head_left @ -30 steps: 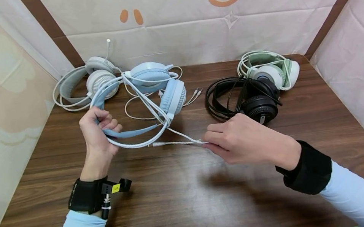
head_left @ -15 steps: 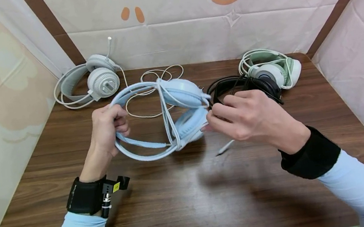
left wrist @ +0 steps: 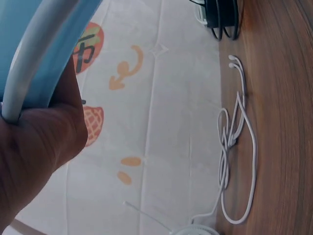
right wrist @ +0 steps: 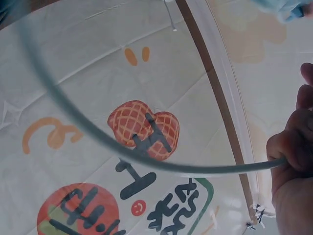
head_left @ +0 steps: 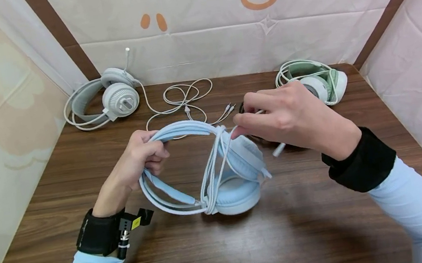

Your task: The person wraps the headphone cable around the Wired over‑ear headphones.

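Light blue headphones [head_left: 239,196] are held over the wooden table, ear cups toward the right. My left hand [head_left: 136,159] grips their headband, whose curve [left wrist: 36,63] fills the upper left of the left wrist view. Several turns of pale cable [head_left: 211,180] run across the headphones, from one side of the band to the other, beside the ear cups. My right hand [head_left: 286,115] pinches the cable above the far cup. A loose plug end [head_left: 278,149] hangs below that hand. In the right wrist view the cable [right wrist: 161,168] bows from the curled fingers [right wrist: 296,142].
A grey-white headset [head_left: 120,100] lies at the back left, its cable [head_left: 189,101] loosely knotted across the rear of the table [head_left: 195,253]. Green headphones [head_left: 319,86] sit at the back right. Black headphones [left wrist: 221,17] are mostly hidden behind my right hand in the head view.
The headphones have come rightward and nearer, turning so the cups face right. My right hand has risen and moved away from me, carrying the cable; more turns now cross the headphones.
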`<state>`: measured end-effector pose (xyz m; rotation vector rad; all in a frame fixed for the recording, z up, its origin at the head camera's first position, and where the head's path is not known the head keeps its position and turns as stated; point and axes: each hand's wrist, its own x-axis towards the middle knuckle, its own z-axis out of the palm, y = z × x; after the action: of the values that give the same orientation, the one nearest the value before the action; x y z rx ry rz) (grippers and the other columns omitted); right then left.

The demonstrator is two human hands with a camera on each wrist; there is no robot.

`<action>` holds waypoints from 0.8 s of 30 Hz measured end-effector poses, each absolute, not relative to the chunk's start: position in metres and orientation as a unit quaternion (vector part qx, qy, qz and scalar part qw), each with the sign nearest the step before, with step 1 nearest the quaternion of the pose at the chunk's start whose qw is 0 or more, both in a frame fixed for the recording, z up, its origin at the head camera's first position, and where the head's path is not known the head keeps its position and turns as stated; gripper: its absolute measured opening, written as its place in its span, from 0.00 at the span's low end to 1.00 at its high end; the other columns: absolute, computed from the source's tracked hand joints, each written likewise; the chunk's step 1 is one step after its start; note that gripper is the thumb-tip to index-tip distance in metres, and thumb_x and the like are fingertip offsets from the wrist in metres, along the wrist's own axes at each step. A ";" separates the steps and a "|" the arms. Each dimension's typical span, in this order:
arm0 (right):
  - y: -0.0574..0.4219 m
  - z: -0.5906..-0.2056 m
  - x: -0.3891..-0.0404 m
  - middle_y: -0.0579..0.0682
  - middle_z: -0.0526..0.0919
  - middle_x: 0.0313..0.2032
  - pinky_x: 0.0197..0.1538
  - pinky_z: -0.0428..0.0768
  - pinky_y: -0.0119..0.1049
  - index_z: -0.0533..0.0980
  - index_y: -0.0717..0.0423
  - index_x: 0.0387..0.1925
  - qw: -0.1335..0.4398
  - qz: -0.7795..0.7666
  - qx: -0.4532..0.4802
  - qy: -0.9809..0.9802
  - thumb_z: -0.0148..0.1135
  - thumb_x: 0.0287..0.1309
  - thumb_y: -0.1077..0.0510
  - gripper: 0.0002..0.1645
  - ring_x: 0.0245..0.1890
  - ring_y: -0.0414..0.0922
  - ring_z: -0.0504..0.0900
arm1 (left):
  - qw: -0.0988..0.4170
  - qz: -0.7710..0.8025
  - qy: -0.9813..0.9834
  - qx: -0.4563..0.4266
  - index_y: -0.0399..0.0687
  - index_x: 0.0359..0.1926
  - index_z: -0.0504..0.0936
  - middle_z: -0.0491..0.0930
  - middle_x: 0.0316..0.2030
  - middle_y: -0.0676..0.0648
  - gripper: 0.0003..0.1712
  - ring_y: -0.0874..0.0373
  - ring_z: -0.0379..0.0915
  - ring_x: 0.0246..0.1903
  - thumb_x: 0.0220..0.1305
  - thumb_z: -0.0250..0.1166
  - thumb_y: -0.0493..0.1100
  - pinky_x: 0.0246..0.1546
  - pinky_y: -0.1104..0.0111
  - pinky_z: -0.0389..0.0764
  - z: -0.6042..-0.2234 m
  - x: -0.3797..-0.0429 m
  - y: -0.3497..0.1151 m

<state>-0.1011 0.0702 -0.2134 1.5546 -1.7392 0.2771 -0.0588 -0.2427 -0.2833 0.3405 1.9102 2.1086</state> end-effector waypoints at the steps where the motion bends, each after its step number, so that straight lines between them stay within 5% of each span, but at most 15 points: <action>1: 0.070 -0.212 -0.102 0.46 0.71 0.23 0.17 0.68 0.32 0.77 0.52 0.27 0.381 0.114 0.611 -0.685 0.66 0.67 0.50 0.15 0.17 0.38 0.72 | 0.148 0.729 0.655 0.129 0.47 0.22 0.57 0.45 0.16 0.52 0.14 0.57 0.37 0.14 0.54 0.47 0.25 0.16 0.65 0.39 -0.283 -0.058 -0.242; 10: 0.066 -0.215 -0.117 0.46 0.75 0.23 0.19 0.70 0.32 0.85 0.51 0.32 0.332 0.160 0.606 -0.704 0.73 0.59 0.50 0.10 0.17 0.38 0.73 | 0.189 0.752 0.592 0.221 0.44 0.23 0.58 0.45 0.14 0.51 0.12 0.56 0.35 0.13 0.50 0.43 0.24 0.13 0.65 0.37 -0.283 -0.057 -0.239; 17: 0.067 -0.225 -0.134 0.46 0.79 0.26 0.27 0.70 0.26 0.87 0.53 0.36 0.241 0.257 0.605 -0.714 0.78 0.51 0.58 0.09 0.22 0.34 0.73 | 0.196 0.781 0.517 0.290 0.42 0.23 0.54 0.44 0.14 0.51 0.12 0.58 0.34 0.11 0.48 0.40 0.22 0.11 0.69 0.38 -0.288 -0.058 -0.241; 24: 0.081 -0.240 -0.154 0.45 0.83 0.28 0.29 0.65 0.23 0.87 0.55 0.39 0.169 0.333 0.577 -0.726 0.74 0.53 0.68 0.11 0.24 0.32 0.70 | 0.191 0.793 0.475 0.329 0.43 0.24 0.53 0.45 0.14 0.51 0.12 0.60 0.36 0.10 0.45 0.35 0.22 0.10 0.71 0.40 -0.293 -0.058 -0.245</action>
<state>-0.1542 0.0806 -0.2397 1.6413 -2.0640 0.9472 -0.0580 -0.2451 -0.2929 0.9230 1.3348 2.2287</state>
